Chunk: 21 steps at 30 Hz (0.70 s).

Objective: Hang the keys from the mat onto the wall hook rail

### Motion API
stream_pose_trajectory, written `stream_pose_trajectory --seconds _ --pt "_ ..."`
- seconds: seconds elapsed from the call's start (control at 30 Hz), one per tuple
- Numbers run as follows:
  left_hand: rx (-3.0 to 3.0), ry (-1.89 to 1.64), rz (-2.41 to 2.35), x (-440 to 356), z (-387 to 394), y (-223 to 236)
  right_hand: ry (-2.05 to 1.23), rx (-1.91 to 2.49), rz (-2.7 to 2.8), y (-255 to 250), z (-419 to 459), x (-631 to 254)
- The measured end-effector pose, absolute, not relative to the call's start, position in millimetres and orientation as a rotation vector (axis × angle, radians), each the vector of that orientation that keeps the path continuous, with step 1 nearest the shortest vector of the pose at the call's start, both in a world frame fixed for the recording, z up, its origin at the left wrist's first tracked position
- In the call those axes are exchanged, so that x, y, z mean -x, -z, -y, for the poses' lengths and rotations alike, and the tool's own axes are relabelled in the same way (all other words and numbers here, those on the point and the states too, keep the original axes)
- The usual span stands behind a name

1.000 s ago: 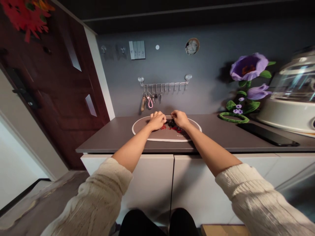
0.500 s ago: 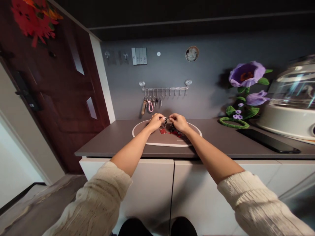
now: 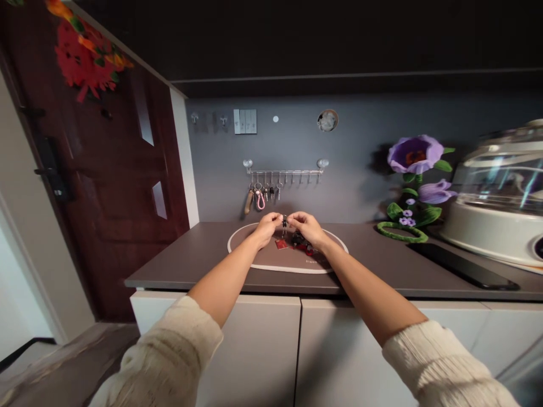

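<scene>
A small bunch of keys hangs between my two hands, over the oval mat. My left hand pinches the left side of its ring. From the right, the fingertips of my right hand close on the same ring. Below, a red square tag lies on the mat. Beside it, partly under my right hand, is a dark and red heap that looks like more keys or key fobs.
On the wall, a hook rail carries several keys, one with a pink strap. To the right stand a purple craft flower, a black phone and a cream appliance. A dark red door is at left.
Both hands have risen slightly from the mat, and the keys now hang visibly between them. The camera has tilted upward, so the scene sits lower in view.
</scene>
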<state>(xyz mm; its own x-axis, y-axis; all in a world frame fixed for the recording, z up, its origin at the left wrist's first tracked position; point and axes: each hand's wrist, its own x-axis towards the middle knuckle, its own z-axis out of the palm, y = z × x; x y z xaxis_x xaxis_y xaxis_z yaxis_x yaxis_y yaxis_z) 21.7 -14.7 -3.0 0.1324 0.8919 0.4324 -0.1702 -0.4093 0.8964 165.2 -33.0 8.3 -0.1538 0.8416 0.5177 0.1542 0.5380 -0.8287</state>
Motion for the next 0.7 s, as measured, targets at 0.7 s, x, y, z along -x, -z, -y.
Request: stream_pose_trajectory --seconds 0.7 --pt "-1.82 -1.626 -0.903 -25.4 7.2 10.1 -0.645 0.903 1.691 -5.2 21.9 -164.2"
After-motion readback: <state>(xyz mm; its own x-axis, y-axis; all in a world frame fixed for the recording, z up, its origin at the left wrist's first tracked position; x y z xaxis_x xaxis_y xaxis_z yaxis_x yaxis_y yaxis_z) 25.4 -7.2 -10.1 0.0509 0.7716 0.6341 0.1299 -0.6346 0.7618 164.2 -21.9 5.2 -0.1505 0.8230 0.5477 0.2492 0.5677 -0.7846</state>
